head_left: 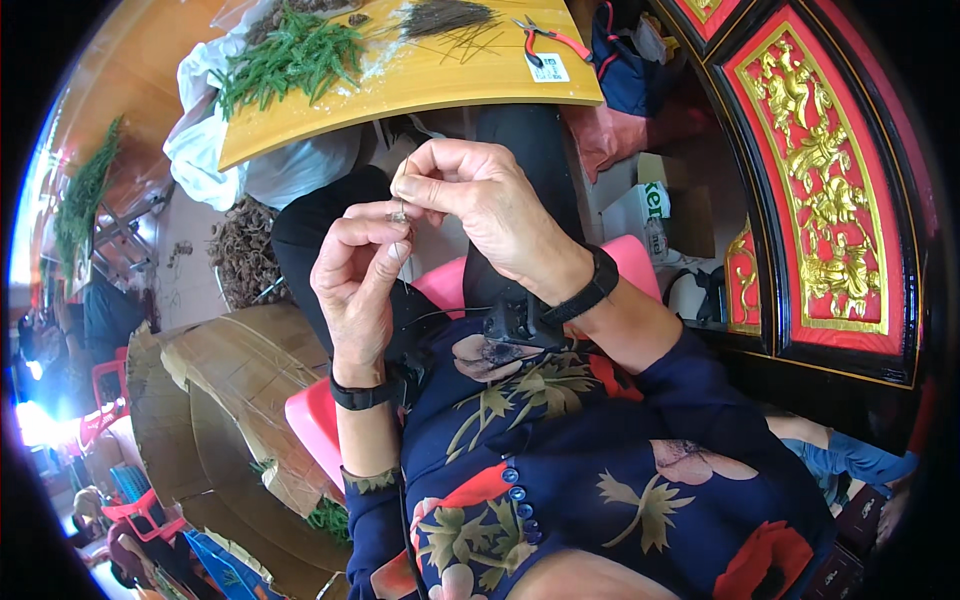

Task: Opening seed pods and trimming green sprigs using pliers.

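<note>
Both my hands meet above my lap, in front of the table edge. My left hand (pixel 362 275) is closed, pinching a small brown, dried-looking piece (pixel 399 214) between thumb and fingers. Just above it, my right hand (pixel 475 195) is closed, with thumb and forefinger pressed on a thin wire (pixel 403 172) at the small piece. A fine strand hangs below my left fingers. Most of the small piece is hidden by my fingertips, so its exact kind is unclear.
On the yellow table (pixel 440 85) lie green artificial sprigs (pixel 290 62), a bundle of dark wires (pixel 445 18) and red-handled pliers (pixel 550 38). Brown dried pieces (pixel 245 255) are heaped at left, near a cardboard box (pixel 225 420). A carved red-gold panel (pixel 825 180) stands at right.
</note>
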Tool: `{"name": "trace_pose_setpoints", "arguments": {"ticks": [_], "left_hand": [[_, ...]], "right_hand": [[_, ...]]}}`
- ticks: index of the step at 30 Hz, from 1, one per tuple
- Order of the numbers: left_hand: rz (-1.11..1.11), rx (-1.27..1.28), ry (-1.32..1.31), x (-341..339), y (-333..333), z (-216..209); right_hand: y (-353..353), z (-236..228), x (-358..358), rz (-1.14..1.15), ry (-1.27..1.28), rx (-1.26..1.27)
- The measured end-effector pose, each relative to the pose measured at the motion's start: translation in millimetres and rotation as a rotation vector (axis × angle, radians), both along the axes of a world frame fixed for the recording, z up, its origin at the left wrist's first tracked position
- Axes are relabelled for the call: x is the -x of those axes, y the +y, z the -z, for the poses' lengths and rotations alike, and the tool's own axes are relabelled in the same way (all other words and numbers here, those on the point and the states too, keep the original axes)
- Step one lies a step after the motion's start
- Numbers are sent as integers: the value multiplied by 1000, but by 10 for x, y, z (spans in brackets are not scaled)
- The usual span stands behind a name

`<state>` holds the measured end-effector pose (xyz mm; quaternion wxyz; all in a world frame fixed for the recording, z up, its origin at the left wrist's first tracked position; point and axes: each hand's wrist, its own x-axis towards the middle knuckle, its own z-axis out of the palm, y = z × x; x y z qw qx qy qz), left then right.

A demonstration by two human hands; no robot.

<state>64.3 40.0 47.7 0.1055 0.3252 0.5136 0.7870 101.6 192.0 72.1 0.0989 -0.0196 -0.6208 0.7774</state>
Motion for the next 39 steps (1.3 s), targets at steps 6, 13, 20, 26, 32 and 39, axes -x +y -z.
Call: {"name": "trace_pose_setpoints", "arguments": {"ticks": [6, 13, 20, 26, 32, 39], "left_hand": [[4, 32, 21, 36, -51, 19], [-48, 48, 43, 11, -34, 1], [-21, -51, -138, -36, 12, -46], [34, -86, -130, -20, 28, -9], [61, -154, -283, -37, 25, -49], [92, -69, -374, -3, -63, -120]], "right_hand": [[-30, -2, -10, -25, -36, 114], [-21, -1, -6, -40, -41, 146], [-7, -28, -9, -64, -62, 215], [-23, 11, 6, -75, -72, 319], [-7, -54, 8, -41, -31, 101], [38, -71, 4, -42, 125, -150]]}}
